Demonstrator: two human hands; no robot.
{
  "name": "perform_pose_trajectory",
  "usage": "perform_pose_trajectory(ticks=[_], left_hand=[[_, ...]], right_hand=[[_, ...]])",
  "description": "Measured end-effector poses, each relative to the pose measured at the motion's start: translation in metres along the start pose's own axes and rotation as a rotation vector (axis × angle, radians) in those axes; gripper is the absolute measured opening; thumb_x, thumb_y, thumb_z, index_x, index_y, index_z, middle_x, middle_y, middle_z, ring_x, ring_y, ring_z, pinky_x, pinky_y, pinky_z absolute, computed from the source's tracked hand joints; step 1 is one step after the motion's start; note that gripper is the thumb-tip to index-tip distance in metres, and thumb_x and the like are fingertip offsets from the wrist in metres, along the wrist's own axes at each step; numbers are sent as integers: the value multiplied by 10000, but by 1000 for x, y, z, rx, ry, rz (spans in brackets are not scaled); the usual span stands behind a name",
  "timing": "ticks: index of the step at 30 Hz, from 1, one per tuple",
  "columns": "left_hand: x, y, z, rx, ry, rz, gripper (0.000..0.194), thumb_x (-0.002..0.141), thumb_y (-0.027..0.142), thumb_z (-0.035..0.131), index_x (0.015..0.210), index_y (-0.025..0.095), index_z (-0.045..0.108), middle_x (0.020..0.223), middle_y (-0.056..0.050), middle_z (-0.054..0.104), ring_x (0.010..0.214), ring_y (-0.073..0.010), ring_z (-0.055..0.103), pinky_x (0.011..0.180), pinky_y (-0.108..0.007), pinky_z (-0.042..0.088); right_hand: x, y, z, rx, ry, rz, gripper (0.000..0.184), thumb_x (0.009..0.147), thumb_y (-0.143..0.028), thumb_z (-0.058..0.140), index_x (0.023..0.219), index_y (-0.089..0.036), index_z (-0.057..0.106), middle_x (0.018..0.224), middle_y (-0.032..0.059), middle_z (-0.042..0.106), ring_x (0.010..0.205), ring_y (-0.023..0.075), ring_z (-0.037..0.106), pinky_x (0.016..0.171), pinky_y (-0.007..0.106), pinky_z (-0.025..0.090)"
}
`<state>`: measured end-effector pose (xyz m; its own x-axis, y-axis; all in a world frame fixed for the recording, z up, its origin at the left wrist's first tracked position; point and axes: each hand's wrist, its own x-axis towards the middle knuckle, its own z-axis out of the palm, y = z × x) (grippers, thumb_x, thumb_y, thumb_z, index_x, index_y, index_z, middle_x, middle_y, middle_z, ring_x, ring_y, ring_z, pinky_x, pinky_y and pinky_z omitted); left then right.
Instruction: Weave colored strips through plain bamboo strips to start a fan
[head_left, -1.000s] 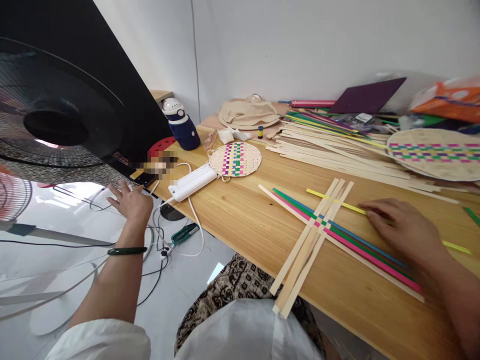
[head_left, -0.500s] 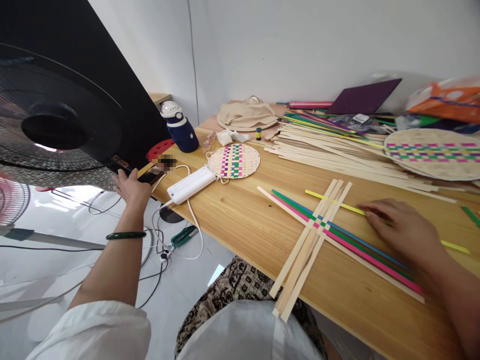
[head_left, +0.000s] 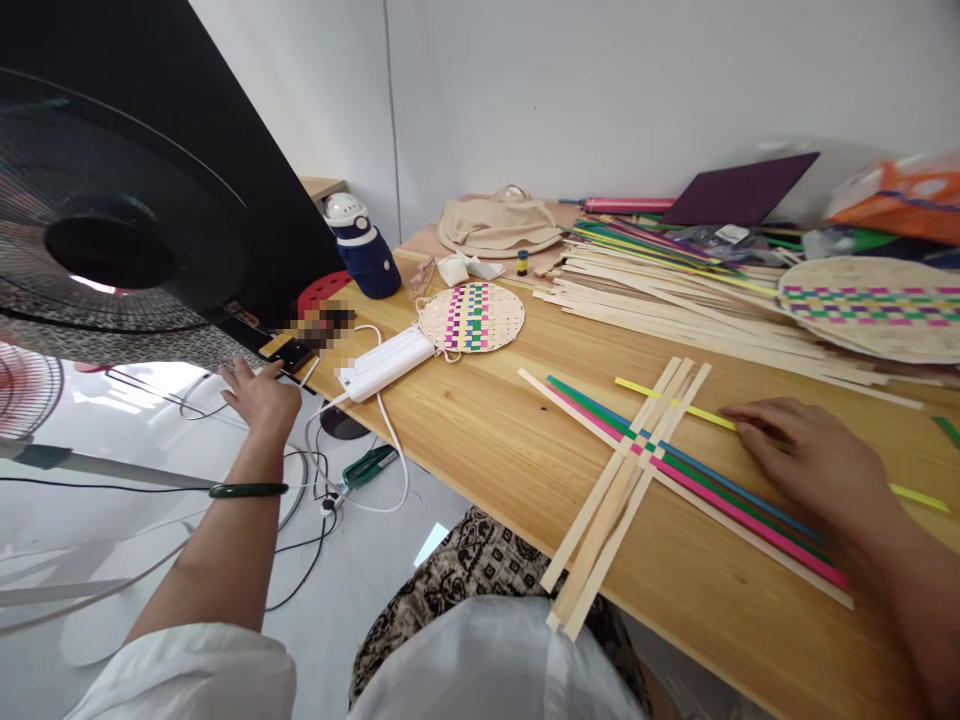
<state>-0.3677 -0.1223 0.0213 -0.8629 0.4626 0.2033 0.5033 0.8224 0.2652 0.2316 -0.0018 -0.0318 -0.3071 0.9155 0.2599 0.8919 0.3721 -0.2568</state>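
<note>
My right hand (head_left: pixel 814 455) rests over the table with thumb and fingertips closed on a yellow strip (head_left: pixel 709 416). This strip crosses the upper part of three pale upright strips (head_left: pixel 606 505). Below it, a blue strip (head_left: pixel 739 487), a green strip (head_left: pixel 720 497), a pink strip (head_left: pixel 757 532) and a pale strip (head_left: pixel 574 408) interlace with the uprights in a small checked patch. Far to the left, my left hand (head_left: pixel 262 395) is held out with fingers spread and nothing in it. It is just off the table's left end, near a black electric fan (head_left: pixel 112 250).
A white power strip (head_left: pixel 386 365) with cables lies at the table's left end, beside a round woven fan (head_left: pixel 472 318) and a blue bottle (head_left: pixel 366 255). Bundled pale strips (head_left: pixel 645 300) and another woven piece (head_left: pixel 870 305) lie farther back. Cables (head_left: pixel 322 540) trail on the floor.
My left hand has dropped slightly away from the table's left end, fingers still spread. The view has shifted a little; my right hand stays at the yellow strip.
</note>
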Motion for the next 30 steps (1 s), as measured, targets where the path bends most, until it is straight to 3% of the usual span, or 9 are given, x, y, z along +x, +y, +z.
perform_pose_trajectory(ticks=[11,17,30], left_hand=[[7,-1,2,105,24,85,524,861,109,454,1370,127,578,1635,-183,164,1523,-373,50,1216,-543,120],[17,8,3,147,-13,125,491,891,168,450,1363,140,582,1641,-200,128,1521,-392,8,1171,-641,126],[33,20,5,136,-77,97,452,896,249,489,1311,146,635,1648,-174,121,1518,-398,-17,1190,-610,56]], right_hand=[[1,1,0,-4,-5,-1,482,851,-533,343,978,-269,725,1041,62,721,984,276,642,854,458,523],[0,3,1,-5,18,-22,464,863,-519,348,978,-262,717,1041,64,720,972,268,644,848,450,524],[-1,1,1,0,-5,7,472,859,-526,347,999,-263,712,1061,56,715,999,271,639,849,454,523]])
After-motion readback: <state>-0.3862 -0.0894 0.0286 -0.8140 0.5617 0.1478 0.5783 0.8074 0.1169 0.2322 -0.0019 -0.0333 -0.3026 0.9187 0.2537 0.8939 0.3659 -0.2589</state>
